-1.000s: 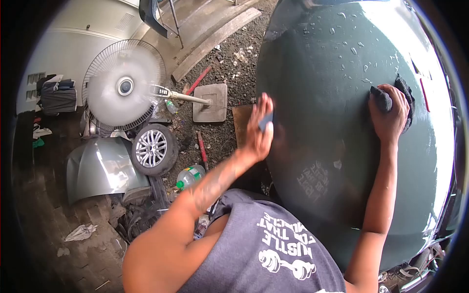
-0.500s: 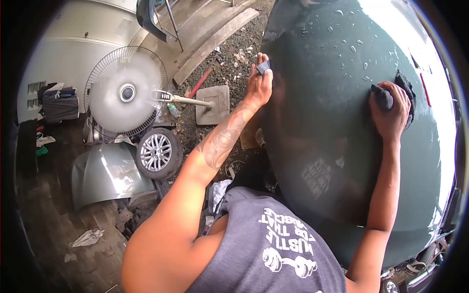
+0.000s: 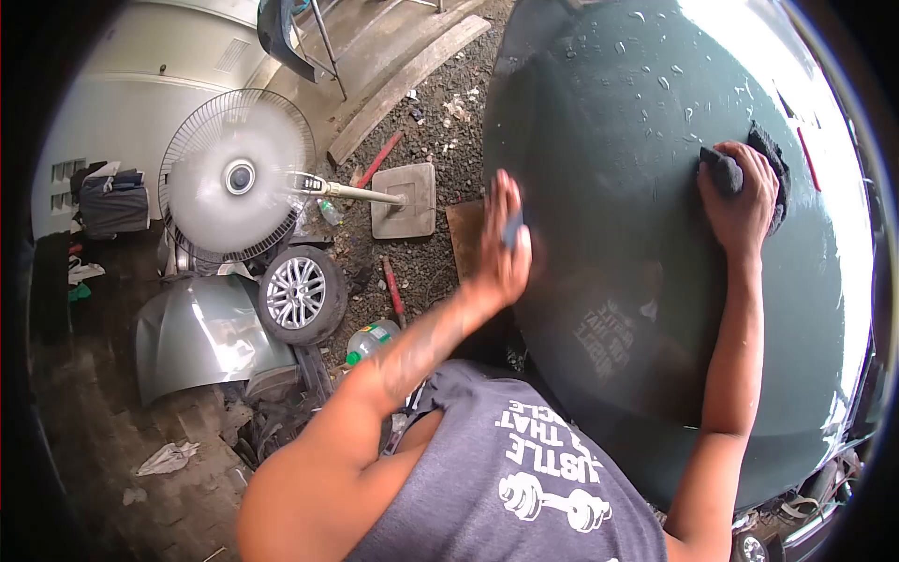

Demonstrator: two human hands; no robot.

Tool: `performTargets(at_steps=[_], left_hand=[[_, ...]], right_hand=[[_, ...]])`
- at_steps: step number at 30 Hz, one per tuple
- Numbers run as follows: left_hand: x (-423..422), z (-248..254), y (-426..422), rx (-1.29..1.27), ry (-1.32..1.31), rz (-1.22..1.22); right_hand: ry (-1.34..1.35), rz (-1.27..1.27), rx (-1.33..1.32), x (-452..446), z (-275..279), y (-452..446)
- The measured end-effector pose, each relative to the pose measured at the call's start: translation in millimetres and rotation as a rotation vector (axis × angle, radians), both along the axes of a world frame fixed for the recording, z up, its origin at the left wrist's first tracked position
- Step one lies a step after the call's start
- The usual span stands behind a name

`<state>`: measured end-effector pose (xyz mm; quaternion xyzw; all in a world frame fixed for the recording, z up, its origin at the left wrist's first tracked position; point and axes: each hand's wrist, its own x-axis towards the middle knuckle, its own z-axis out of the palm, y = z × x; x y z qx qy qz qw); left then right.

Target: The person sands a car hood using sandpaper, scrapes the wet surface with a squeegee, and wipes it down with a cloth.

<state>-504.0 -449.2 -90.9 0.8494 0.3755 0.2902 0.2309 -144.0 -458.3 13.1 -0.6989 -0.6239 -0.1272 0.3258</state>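
A large dark green car hood (image 3: 599, 225) fills the right side of the head view, with water drops on its upper part. My left hand (image 3: 504, 258) is at the hood's left edge, closed on a small grey-blue piece of sandpaper (image 3: 512, 227) pressed between thumb and fingers. Motion blurs that hand a little. Farther right, my right hand (image 3: 749, 208) rests on the hood, its fingers wrapped round a bunched black cloth (image 3: 725, 174). Part of the cloth sticks out beyond the fingers and lies against the panel.
At left a fan (image 3: 240, 178) stands on a square base (image 3: 412, 201). Below it are an alloy wheel (image 3: 302, 295), a loose silver hood (image 3: 211, 332) and a green-capped bottle (image 3: 372, 343). A curved plank (image 3: 407, 89) lies on the gravel. A red strip (image 3: 809, 159) is at far right.
My left hand has slid down along the hood's left edge, towards my body, with the sandpaper. My right hand stays almost in place on the cloth. The bottle has come into view.
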Motion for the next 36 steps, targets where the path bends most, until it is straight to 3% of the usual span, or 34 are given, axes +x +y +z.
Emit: performTargets(at_steps=[1, 3, 6, 7, 9, 13, 17, 19, 22, 24, 26, 28, 31, 35, 36], left_hand=[[-3, 1, -34, -0.044, 0.026, -0.008], [1, 2, -15, -0.01, 0.02, -0.027], [19, -10, 90, 0.072, -0.027, 0.013], [27, -11, 124, -0.019, 0.001, 0.081], [24, -11, 105, 0.021, 0.0, 0.06], [2, -2, -69, -0.051, 0.037, 0.008], [37, 15, 44, 0.008, 0.007, 0.005], [57, 11, 108, 0.01, 0.117, 0.085], [51, 26, 12, 0.089, 0.046, -0.017], [36, 20, -69, -0.023, 0.038, -0.112], [45, 33, -52, -0.007, 0.042, -0.122], [65, 36, 25, 0.056, 0.026, -0.12], [86, 27, 94, 0.072, 0.102, 0.032], [57, 29, -38, 0.036, 0.065, -0.122], [57, 31, -33, 0.079, 0.091, -0.157]], right_hand=[[0.0, 0.0, -0.009, 0, 0, -1], [0.001, -0.006, 0.008, 1, -2, -1], [-0.014, 0.012, 0.018, 2, -2, 0], [-0.012, 0.008, 0.02, 3, -5, 1], [-0.034, 0.012, 0.041, 4, -5, 0], [-0.017, -0.005, 0.023, 3, -4, 1], [-0.045, 0.006, 0.045, 4, -5, 2], [-0.039, 0.019, 0.041, 4, -4, 0], [-0.033, 0.007, 0.051, 4, -6, 3], [-0.028, -0.013, 0.055, 2, -9, 3], [-0.027, -0.03, 0.057, 1, -7, 2], [-0.016, -0.013, 0.046, 0, -7, 2], [-0.04, -0.029, 0.061, 1, -9, 3], [0.011, -0.041, 0.045, -1, -8, 4], [-0.001, -0.025, 0.04, 0, -7, 4]])
